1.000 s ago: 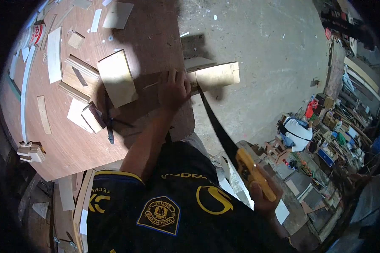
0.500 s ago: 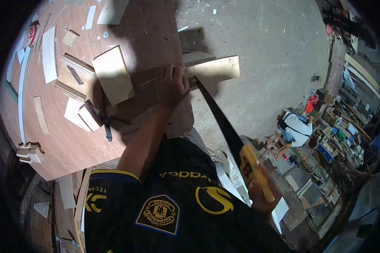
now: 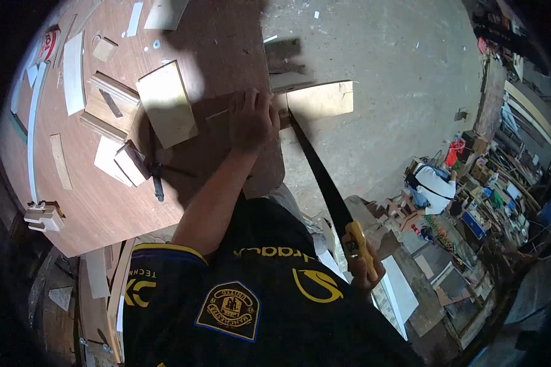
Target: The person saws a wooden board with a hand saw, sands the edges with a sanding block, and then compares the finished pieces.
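A pale wooden board [image 3: 320,100] juts out past the right edge of the brown table [image 3: 122,211]. My left hand [image 3: 251,122] presses down on its near end at that edge, fingers curled over the wood. In my right hand [image 3: 365,269], the fingers wrap round the yellow handle of a handsaw [image 3: 322,173]. Its dark blade slants up and leftward, the tip end meeting the board just right of my left hand. Where the teeth touch the wood is too small to make out.
On the table lie a flat wooden panel [image 3: 167,105], a grooved wooden piece [image 3: 109,107], a dark-handled tool [image 3: 158,183] and several strips. A person in a white top [image 3: 433,188] is bent low at the right, beside piled tools and scrap. White offcuts [image 3: 398,293] lie beneath my right arm.
My right hand and the saw handle have moved up and slightly left, toward the board. My left hand stays in place on the wood. The whole view has shifted a little.
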Motion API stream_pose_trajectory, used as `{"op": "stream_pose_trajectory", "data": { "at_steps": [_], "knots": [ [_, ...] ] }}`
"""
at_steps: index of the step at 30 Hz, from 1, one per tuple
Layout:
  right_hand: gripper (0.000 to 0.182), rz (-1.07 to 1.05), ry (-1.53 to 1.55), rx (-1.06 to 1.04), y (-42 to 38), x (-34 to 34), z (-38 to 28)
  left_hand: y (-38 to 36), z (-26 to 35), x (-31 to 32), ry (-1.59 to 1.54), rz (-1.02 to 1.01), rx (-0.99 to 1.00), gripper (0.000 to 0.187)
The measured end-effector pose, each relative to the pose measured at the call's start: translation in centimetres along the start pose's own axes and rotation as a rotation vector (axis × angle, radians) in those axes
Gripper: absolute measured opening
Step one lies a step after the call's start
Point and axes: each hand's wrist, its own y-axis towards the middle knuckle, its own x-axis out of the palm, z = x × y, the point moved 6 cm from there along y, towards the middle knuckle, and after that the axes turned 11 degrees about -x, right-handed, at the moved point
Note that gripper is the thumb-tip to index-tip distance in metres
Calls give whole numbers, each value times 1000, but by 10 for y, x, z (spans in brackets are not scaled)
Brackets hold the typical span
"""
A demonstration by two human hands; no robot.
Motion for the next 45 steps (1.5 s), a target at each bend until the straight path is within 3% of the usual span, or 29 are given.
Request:
{"op": "stream_pose_trajectory", "data": {
  "at_steps": [3, 9, 12, 14, 17, 18, 21, 23, 24, 27, 30, 32, 34, 35, 38, 41, 45],
  "knots": [
    [51, 14, -31, -159, -6, 8, 11, 0, 0, 1, -2, -11, 3, 24],
    [55, 14, 21, -148, -22, 22, 79, 0, 1, 0, 4, -23, -4, 23],
    [50, -40, -83, -150, -12, 15, 56, 5, 2, -4, 21, -11, -34, 23],
    [48, 13, -49, -40, -5, 2, 34, 5, 5, -3, 21, 13, -53, 22],
    [44, -162, -45, 118, 28, -16, -39, 3, -4, 6, 13, 29, 32, 22],
    [45, -145, -84, 40, 35, -18, -59, 1, -6, 11, 54, 12, 53, 23],
    [46, -124, -125, -63, 39, -16, -71, 3, 0, 14, 112, 9, 72, 25],
    [46, -79, 31, 179, 29, -14, -56, 2, -2, 14, 142, 10, 56, 25],
    [46, -81, 32, 177, 26, -13, -51, 3, -2, 15, 157, 25, 70, 26],
    [47, -83, 18, 104, 12, -11, -26, 4, 1, 13, 172, 51, 84, 26],
    [49, 34, -12, -212, -19, 0, 12, 3, 5, 9, 178, 50, 87, 26],
    [47, -94, -148, -285, -12, 12, -15, 3, 4, 8, 197, 45, 98, 25],
    [46, -2, -64, -233, -21, 14, -2, 3, 4, 9, 165, 30, 89, 29],
    [47, 58, -14, -61, -20, 15, -9, 5, 4, 10, 168, 39, 102, 29],
    [53, -96, 420, 310, 8, 0, -68, -2, 6, 18, 158, -25, 178, 33],
    [47, -113, 257, -56, 18, 8, -86, -1, 3, 23, 208, -56, 161, 31],
    [44, -41, 145, -97, -4, 20, -58, 3, -5, 25, 211, 37, 137, 33]
  ]
}}
